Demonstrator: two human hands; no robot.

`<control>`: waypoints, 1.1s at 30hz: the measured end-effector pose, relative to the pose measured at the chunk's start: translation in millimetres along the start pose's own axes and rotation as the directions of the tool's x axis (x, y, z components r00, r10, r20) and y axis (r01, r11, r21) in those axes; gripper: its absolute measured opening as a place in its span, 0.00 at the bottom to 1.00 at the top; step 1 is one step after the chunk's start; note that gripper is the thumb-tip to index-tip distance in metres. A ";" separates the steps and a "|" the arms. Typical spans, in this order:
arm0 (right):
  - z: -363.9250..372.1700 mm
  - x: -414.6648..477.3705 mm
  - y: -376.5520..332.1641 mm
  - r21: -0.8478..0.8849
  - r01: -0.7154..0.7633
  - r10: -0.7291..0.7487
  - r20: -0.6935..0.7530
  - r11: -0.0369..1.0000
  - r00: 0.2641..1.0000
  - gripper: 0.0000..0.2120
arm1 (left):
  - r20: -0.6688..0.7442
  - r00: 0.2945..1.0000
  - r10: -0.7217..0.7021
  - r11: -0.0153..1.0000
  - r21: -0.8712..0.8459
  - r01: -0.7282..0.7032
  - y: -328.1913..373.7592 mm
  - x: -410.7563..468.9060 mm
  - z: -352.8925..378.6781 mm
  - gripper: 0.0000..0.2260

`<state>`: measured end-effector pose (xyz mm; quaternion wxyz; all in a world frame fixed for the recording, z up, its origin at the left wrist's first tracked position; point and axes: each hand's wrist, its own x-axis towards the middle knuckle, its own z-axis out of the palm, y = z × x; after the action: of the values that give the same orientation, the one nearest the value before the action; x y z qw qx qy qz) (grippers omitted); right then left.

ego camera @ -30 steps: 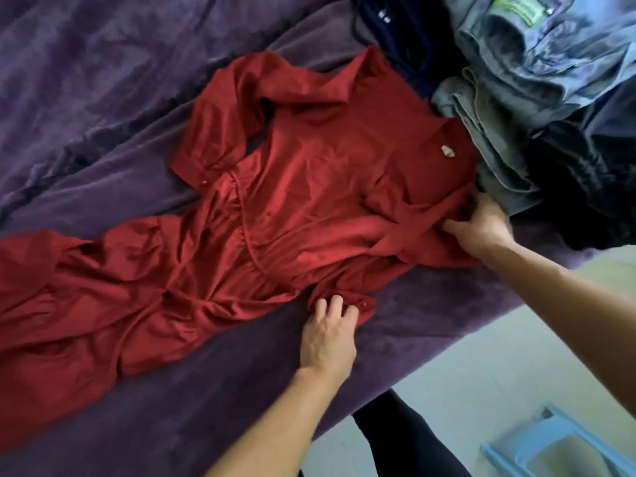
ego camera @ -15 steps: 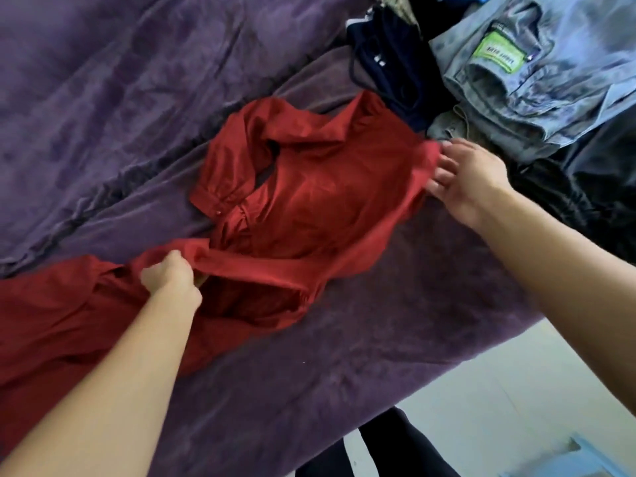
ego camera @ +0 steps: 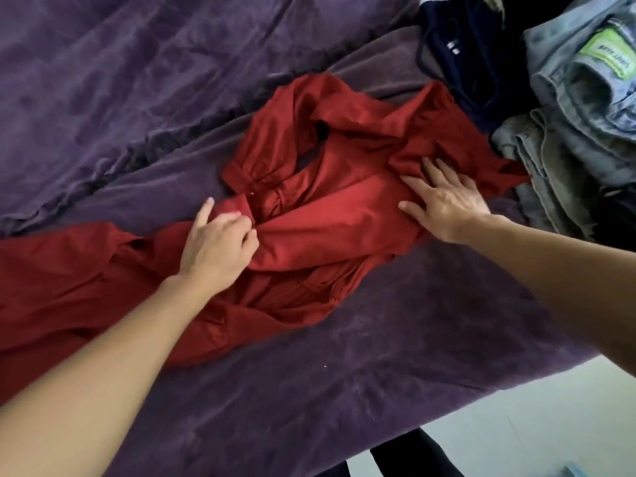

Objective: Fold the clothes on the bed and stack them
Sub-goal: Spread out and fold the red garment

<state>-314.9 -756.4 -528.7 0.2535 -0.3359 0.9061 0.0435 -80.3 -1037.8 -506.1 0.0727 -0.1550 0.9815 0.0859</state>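
Item in hand: one red dress (ego camera: 344,201), lying across the middle of the purple bed cover (ego camera: 378,373), bodice toward the pile at my right, skirt spread away to my left. Left hand (ego camera: 216,242): fingers curled, pinching the cuff end of the near sleeve (ego camera: 327,235), which lies folded across the bodice. Right hand (ego camera: 447,201): flat, fingers spread, pressing the shoulder end of that sleeve, gripping nothing. Step, as I judge it: sleeves in before the skirt. To do it well: pin the shoulder, draw the cuff taut so the sleeve lies straight and free of ridges, then smooth outward. Count: dress, one; sleeves, two, the far sleeve (ego camera: 265,153) bunched and not yet laid in. Pile: navy garment (ego camera: 457,63), one; light denim jeans (ego camera: 585,74), one; grey-green jeans (ego camera: 550,160), one, the dress's corner against them; anything beneath, number not discernible.
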 end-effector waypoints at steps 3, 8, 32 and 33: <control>1.2 7.0 -6.3 -0.003 -0.076 0.076 0.022 0.997 0.997 0.30 | 0.067 0.989 -0.133 0.971 -0.192 0.144 -22.7 -8.3 -21.9 0.12; -27.9 13.2 -36.5 -0.094 -0.153 0.145 -0.087 0.984 0.986 0.26 | 0.280 0.861 -0.425 0.887 -0.060 0.457 -61.6 -36.2 -13.2 0.11; -43.3 -2.3 -40.3 0.084 0.195 -0.136 -0.454 0.977 0.880 0.19 | 0.581 0.659 -0.478 0.597 -0.335 0.729 -118.3 -10.1 -49.0 0.15; -32.1 -14.4 -40.0 0.088 0.195 -0.141 -0.420 0.977 0.896 0.18 | 0.542 0.653 -0.530 0.715 -0.129 0.687 -119.2 -20.5 -46.6 0.18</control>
<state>-294.2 -786.8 -490.1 0.0810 -0.3977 0.9075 -0.1083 -28.6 -1152.4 -474.6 0.3051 -0.4637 0.7933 0.2501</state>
